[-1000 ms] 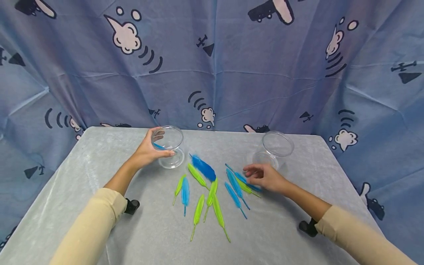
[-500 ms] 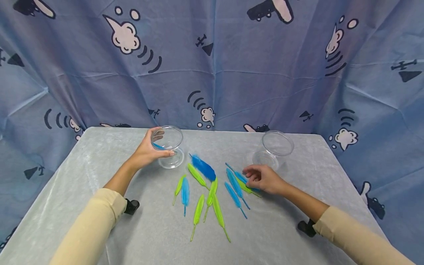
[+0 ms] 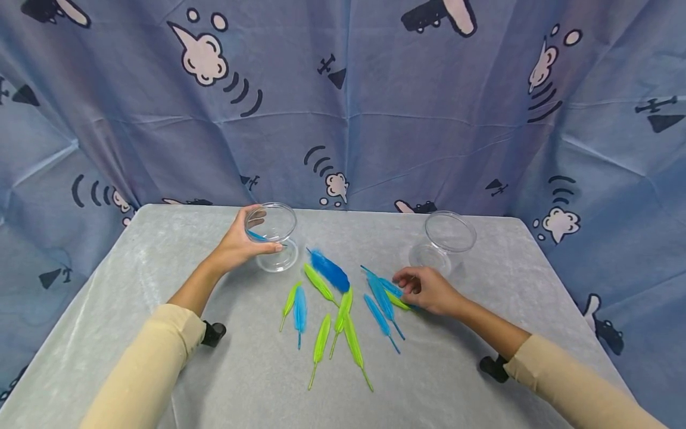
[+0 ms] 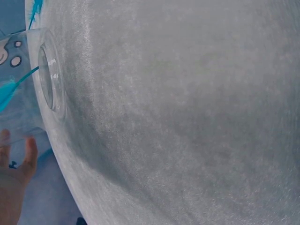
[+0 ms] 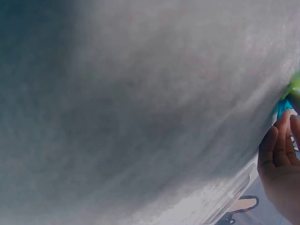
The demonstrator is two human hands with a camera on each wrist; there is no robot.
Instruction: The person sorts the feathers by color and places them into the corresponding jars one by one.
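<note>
The left hand has its fingers clamped round a clear jar containing a blue feather; the right hand pinches a second blue feather above a green feather.

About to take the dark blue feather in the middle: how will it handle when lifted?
The dark blue feather is probably very light, just soft vane on a thin quill. Its fuzzy barbs near the upper end look floppy and would likely bend under a pinch. Lying on the table, it seems unlikely to roll but may slide.
</note>
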